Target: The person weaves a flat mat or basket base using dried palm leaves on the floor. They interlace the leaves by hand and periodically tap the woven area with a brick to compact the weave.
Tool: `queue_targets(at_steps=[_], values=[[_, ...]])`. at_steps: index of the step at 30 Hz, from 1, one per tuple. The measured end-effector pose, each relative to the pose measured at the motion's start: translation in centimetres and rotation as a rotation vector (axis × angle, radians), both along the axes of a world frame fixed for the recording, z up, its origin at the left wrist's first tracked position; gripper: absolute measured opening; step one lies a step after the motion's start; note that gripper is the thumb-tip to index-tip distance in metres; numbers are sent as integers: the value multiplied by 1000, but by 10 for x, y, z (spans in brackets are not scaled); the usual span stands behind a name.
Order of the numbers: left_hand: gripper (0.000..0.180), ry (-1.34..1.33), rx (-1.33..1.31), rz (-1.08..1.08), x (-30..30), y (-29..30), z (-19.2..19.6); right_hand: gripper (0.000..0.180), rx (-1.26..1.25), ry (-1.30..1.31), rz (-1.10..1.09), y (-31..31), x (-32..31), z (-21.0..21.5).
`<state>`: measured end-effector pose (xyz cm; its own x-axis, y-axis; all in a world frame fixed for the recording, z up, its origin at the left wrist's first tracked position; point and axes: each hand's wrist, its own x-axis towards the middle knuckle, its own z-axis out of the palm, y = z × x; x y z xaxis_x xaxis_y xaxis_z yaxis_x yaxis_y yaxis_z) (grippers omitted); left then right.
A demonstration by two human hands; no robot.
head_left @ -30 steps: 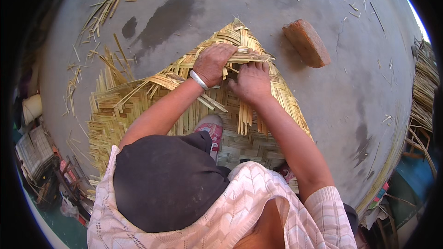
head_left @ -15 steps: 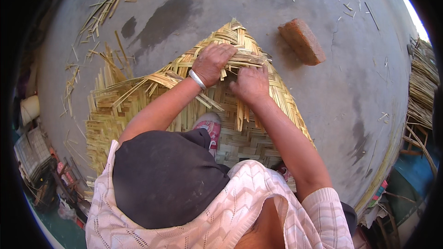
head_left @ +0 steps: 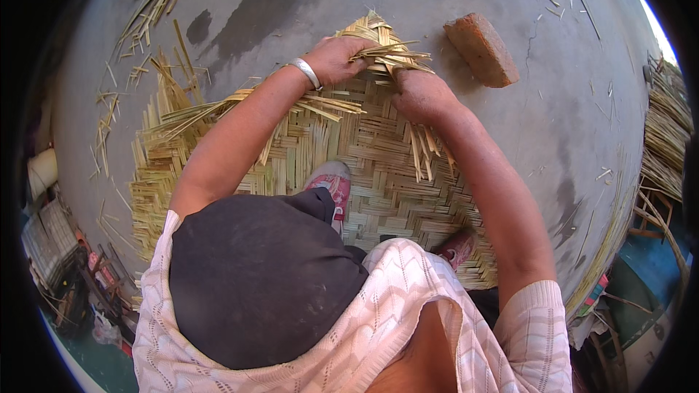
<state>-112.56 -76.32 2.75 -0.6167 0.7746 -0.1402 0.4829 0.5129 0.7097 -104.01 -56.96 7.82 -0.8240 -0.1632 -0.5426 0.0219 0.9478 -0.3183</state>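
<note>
A mat woven from flat pale-yellow reed strips [head_left: 364,153] spreads on the ground under my feet, its far end folded into a narrow woven tip [head_left: 370,27]. At the left side of that tip my left hand [head_left: 338,60], with a silver bangle on the wrist, is closed on a bunch of reed strips [head_left: 397,51] whose ends stick out to the right. Just to its right my right hand [head_left: 424,94] is curled closed at the mat's right edge, gripping strips there. Loose strip ends [head_left: 426,151] hang below it. The fingertips of both hands are partly hidden.
A red brick [head_left: 482,51] lies on the grey concrete floor to the right of the tip. Scattered reed pieces [head_left: 164,0] lie at the far left. My shoes [head_left: 331,182] stand on the mat. A stack of reeds [head_left: 668,127] lies along the right side.
My hands have moved apart, and the folded flap between them has opened, baring more of the woven surface. My right hand has shifted right, and my left hand slightly farther away.
</note>
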Motion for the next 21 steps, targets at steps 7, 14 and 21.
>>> queue_targets(at_steps=[7,14,21], values=[[32,-144,39,29,-7,-3,-4,35,-37,-16,92,11,-13,0],[30,-251,195,-18,-12,-8,-13,35,-63,-59,143,23,-21,-3],[30,-91,270,-17,-1,-17,-7,40,-79,-118,251,36,-35,-15]])
